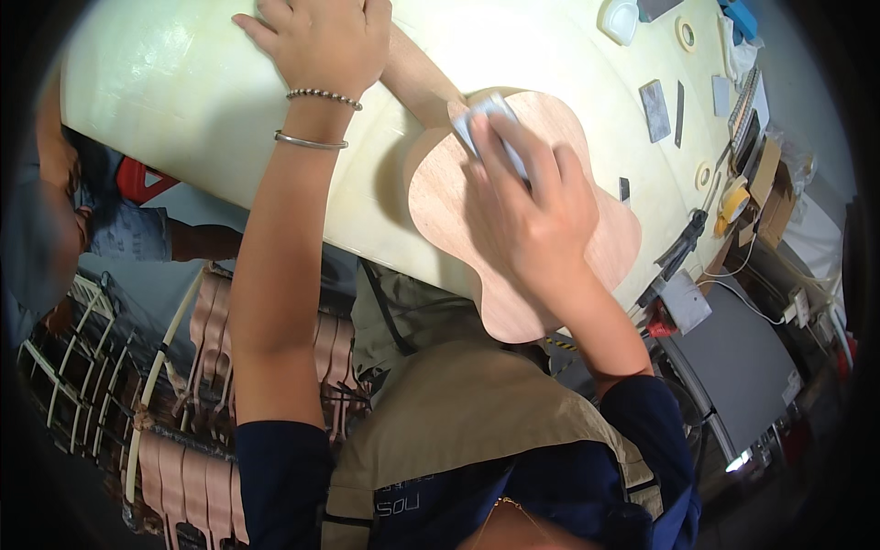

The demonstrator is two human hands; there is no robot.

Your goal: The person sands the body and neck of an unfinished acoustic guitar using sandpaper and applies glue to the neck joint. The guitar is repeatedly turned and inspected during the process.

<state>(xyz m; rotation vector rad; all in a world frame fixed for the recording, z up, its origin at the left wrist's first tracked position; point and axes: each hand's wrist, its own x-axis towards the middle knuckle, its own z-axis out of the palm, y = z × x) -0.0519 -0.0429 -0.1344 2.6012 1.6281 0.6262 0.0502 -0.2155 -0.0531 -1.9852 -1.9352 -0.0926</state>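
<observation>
An unfinished ukulele (440, 197) of bare pale wood lies on the light table, its broad flat face up and its neck (417, 78) running toward the far left. My left hand (325, 46) lies over the far part of the neck and holds it, little finger splayed out to the side. The top edge of the picture cuts off some of its fingertips. On the body, beside the neck joint, my right hand (541, 202) presses a grey sanding block (490, 110) against the wood. My right fingers are slightly blurred and hide the middle of the body.
Flat grey blocks (654, 110), a dark strip (679, 115) and tape rolls (686, 34) lie on the table's right side. A clamp-like tool (683, 243) sits at its right edge. Racks of wooden pieces (179, 481) stand lower left. Another person (55, 202) is at far left.
</observation>
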